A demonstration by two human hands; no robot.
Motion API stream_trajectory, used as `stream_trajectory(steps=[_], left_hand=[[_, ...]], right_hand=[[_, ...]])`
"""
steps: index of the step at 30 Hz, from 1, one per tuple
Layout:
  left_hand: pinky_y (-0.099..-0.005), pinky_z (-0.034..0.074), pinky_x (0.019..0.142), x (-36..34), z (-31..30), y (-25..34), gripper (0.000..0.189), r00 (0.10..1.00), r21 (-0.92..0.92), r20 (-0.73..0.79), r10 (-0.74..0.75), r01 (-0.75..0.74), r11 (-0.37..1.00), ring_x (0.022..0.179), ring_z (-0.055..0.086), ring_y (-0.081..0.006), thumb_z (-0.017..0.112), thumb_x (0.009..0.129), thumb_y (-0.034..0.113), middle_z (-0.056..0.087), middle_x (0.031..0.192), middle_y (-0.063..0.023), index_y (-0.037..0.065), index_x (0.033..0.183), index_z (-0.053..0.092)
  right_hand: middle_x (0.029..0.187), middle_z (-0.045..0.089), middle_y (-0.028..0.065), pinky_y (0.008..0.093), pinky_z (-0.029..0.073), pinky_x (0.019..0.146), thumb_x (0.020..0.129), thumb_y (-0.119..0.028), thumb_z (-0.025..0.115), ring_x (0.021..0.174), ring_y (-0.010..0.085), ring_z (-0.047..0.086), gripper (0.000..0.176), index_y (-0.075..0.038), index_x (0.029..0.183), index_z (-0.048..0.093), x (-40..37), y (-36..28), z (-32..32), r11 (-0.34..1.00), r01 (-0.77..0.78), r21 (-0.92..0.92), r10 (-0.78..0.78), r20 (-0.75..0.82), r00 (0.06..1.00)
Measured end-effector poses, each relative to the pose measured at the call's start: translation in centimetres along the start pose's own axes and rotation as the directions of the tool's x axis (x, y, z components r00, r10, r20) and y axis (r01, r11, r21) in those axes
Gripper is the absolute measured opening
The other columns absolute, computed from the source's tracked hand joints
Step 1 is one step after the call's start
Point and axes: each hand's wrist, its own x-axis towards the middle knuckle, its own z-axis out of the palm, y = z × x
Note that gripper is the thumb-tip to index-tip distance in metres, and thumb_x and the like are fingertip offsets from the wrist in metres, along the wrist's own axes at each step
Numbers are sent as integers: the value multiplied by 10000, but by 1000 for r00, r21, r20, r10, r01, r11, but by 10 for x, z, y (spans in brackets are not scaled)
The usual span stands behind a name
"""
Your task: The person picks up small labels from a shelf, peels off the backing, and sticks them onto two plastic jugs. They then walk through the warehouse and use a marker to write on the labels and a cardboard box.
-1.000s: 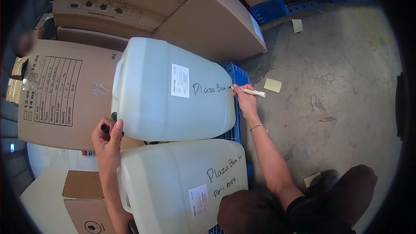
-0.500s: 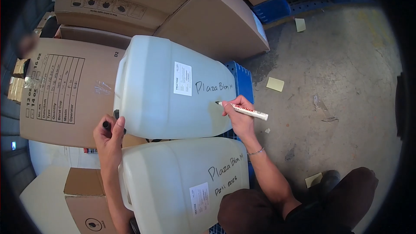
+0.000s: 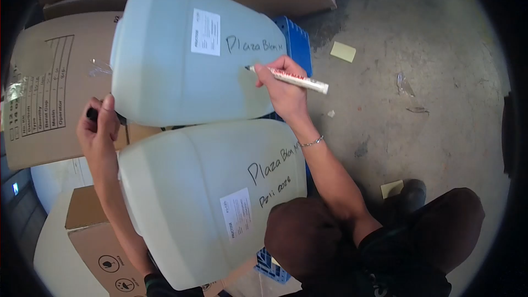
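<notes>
My right hand (image 3: 287, 92) pinches a white marker (image 3: 301, 81) with red lettering. Its dark tip points at the side of the far jerrycan (image 3: 165, 71), below handwriting that reads "Plaza Blon M"; whether it touches cannot be told. A white printed label (image 3: 205, 32) sits beside the writing. Closed around a small black cap (image 3: 92, 114), my left hand (image 3: 100, 129) is at the lower left corner of this jerrycan. The near jerrycan (image 3: 176, 170), also translucent white and lying on its side, bears a label (image 3: 235, 214) and two handwritten lines.
Cardboard boxes (image 3: 82, 82) stand behind the jerrycans, and a smaller carton (image 3: 91, 209) is at lower left. Blue plastic pallet parts (image 3: 297, 47) show beside the cans. Paper pieces (image 3: 343, 51) and a clear plastic scrap (image 3: 404, 85) lie on the concrete floor. My knee (image 3: 302, 234) adjoins the near can.
The camera view has shifted, so the jerrycans and both hands appear higher and further left. The marker tip has moved slightly left along the far can. No new writing is visible.
</notes>
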Motion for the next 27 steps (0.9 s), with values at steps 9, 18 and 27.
stream_trajectory(steps=[9,18,27], left_hand=[[-207,186,461,-1,3,4,377,1000,30,-23,-7,7,1000,503,250,-36,581,886,274,305,532,57,127,625,352],[-220,186,469,-2,3,8,386,1000,23,-23,-18,18,1000,508,230,-47,583,885,255,295,532,58,110,625,337],[-222,180,462,-2,3,10,388,999,-19,-11,-39,39,999,505,228,-42,590,881,247,300,549,60,112,629,327]], right_hand=[[619,598,50,210,441,532,803,-133,674,573,63,554,236,-17,707,491,1,7,2,1000,-15,5,15,10,1000],[614,594,45,212,432,526,803,-128,672,570,56,540,255,-33,672,475,2,8,5,999,17,28,-17,3,1000],[619,599,40,208,415,527,809,-134,668,568,51,534,244,-34,677,488,2,12,1,999,-8,35,9,-34,999]])
